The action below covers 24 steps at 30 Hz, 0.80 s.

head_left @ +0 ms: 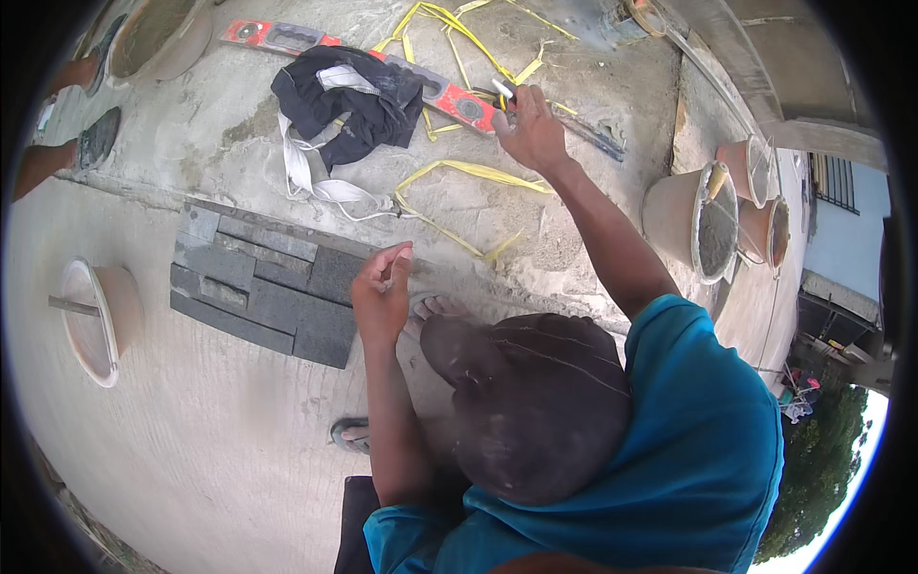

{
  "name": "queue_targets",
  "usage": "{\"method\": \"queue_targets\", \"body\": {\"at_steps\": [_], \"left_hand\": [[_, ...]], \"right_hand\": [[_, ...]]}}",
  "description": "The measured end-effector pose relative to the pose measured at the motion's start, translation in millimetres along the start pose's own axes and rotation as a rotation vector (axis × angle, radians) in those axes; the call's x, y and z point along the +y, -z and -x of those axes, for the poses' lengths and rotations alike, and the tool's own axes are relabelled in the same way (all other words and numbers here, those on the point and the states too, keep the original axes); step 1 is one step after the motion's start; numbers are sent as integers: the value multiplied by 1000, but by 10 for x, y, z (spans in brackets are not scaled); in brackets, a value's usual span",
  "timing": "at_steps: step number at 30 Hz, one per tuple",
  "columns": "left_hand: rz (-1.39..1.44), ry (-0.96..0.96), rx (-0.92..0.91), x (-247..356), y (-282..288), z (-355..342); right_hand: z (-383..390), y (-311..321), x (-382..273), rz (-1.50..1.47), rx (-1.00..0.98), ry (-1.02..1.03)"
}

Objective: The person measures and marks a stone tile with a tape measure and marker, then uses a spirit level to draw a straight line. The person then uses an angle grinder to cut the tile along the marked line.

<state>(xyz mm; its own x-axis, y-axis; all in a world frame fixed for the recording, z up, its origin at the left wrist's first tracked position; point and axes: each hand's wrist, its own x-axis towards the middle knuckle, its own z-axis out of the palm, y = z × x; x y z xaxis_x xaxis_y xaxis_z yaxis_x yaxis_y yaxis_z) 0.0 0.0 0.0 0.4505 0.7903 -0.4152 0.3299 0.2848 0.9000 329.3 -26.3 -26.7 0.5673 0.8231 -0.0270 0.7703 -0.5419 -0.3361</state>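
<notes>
My right hand (pixel 532 132) is closed at the far end of my reach, beside the red end of a spirit level (pixel 465 105). A short white pen-like stick (pixel 502 88) sticks out from its fingers. Black and yellow bits show next to that stick, too small to name. Nearer, my left hand (pixel 382 293) is raised with fingertips and thumb pinched together; whatever they hold, if anything, cannot be made out. To its left lies a panel of dark grey stone tiles (pixel 270 289) in staggered strips. A crumpled black cloth (pixel 330 103) with white parts covers part of the level.
Yellow strapping (pixel 469 165) lies loosely across the rough concrete. A bucket (pixel 120 311) with a stick stands left; a mortar-filled bucket (pixel 681 225) and smaller buckets (pixel 738 165) stand right. Another person's foot (pixel 98 139) and a large tub (pixel 182 48) are at upper left.
</notes>
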Motion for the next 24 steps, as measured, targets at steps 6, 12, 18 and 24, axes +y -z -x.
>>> {"method": "queue_targets", "body": {"at_steps": [6,12,18,24], "left_hand": [[-104,-43,10,235,92,-66],[79,-224,227,454,125,-46],[176,-144,27,838,393,-79],[98,230,104,818,1298,27]], "right_hand": [[-577,7,1004,181,-330,89],[-199,644,135,-351,-309,5],[225,837,-1409,-792,-988,460],[-47,259,-2432,-461,-1169,708]]}}
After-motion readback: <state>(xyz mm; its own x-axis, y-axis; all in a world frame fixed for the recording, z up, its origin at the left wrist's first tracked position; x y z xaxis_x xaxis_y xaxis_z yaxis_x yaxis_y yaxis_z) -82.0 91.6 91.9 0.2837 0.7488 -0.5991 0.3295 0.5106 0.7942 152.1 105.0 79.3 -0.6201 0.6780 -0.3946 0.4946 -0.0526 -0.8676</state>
